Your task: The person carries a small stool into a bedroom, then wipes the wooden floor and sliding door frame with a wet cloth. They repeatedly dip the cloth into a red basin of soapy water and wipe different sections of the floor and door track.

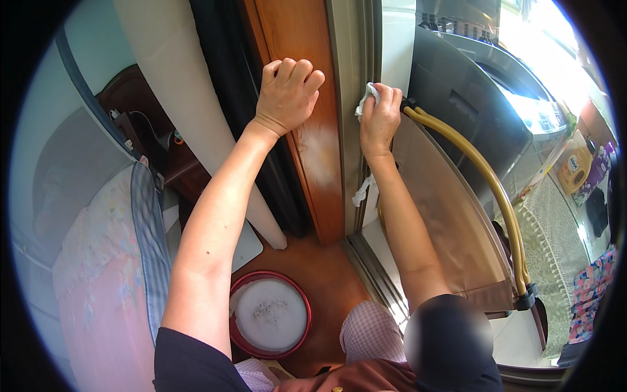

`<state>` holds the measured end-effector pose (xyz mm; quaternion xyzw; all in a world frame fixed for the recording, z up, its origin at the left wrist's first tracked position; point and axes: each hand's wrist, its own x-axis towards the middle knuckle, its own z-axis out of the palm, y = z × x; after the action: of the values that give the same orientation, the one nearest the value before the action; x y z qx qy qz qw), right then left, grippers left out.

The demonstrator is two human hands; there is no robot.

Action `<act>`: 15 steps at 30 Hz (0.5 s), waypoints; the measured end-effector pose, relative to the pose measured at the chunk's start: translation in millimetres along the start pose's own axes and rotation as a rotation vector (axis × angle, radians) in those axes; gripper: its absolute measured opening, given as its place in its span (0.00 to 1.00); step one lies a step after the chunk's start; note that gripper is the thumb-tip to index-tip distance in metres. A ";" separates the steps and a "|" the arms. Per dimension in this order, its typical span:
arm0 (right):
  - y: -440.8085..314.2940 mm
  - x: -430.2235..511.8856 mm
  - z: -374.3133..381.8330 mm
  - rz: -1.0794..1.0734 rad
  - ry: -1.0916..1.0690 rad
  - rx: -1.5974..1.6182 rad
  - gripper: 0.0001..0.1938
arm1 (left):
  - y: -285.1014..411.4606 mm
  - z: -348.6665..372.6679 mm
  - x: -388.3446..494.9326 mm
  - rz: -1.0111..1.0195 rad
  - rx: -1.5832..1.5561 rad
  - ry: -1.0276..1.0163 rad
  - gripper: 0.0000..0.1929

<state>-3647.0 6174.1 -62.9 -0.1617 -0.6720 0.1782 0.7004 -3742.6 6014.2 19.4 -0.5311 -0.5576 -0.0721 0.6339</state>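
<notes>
My right hand (381, 115) holds a crumpled white cloth or tissue (366, 102) at the metal door frame (356, 147). Lower on that frame hangs another white crumpled piece (362, 192). Over the orange-brown wooden door trim (303, 29), my left hand (290, 93) has its fingers curled; whether it holds or touches anything is hidden. A pale, whitish patch marks the wood below it. On the floor stands a red basin (308, 313) filled with white suds that carry dark specks.
A dark curtain (230, 73) and a pale one (176, 73) hang left of the trim. Right are a brown folding hamper with a yellow tube frame (490, 176) and a washing machine (455, 93). Floor door tracks (374, 279) run beside my knee. A pink-covered bed (98, 294) fills the left.
</notes>
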 end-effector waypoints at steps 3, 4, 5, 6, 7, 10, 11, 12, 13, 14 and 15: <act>-8.4 -7.7 -10.7 -0.108 -0.034 0.033 0.18 | 0.3 -1.8 0.2 -0.008 -0.020 -0.005 0.17; -6.2 -7.2 -12.9 -0.159 -0.035 0.004 0.19 | 0.0 -0.4 0.1 -0.010 -0.042 0.022 0.18; -10.8 -10.1 -20.6 -0.188 -0.054 -0.037 0.19 | 0.5 -2.7 -0.5 -0.018 -0.036 -0.008 0.18; -8.6 -8.5 -23.6 -0.215 -0.090 -0.053 0.20 | 0.3 -0.8 -0.2 -0.018 -0.036 -0.009 0.19; -10.0 -8.8 -29.0 -0.194 -0.116 -0.028 0.20 | 0.7 -2.7 -1.1 -0.019 -0.033 -0.012 0.19; -5.8 -2.2 -35.9 -0.080 -0.229 0.023 0.17 | 1.1 -2.3 -1.8 -0.015 -0.016 -0.006 0.18; -0.4 2.9 -32.7 -0.096 -0.228 0.043 0.16 | 0.8 0.5 -1.6 -0.017 -0.018 -0.005 0.18; -1.5 3.9 -34.2 -0.086 -0.207 0.058 0.14 | 1.3 -1.7 -2.2 -0.017 -0.020 -0.005 0.18; 3.1 8.7 -29.3 -0.083 -0.189 0.075 0.12 | 0.8 2.2 -1.5 -0.013 -0.028 0.033 0.18; 0.8 8.7 -29.5 0.075 -0.247 -0.013 0.08 | 1.3 -0.1 -2.1 -0.018 -0.026 -0.003 0.18; 1.7 11.0 -25.9 0.003 -0.190 -0.036 0.08 | 0.9 2.4 -1.6 -0.018 -0.030 0.000 0.18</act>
<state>-3620.9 6181.1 -55.1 -0.1578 -0.7383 0.1817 0.6301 -3744.1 6015.6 17.1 -0.5357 -0.5610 -0.0861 0.6252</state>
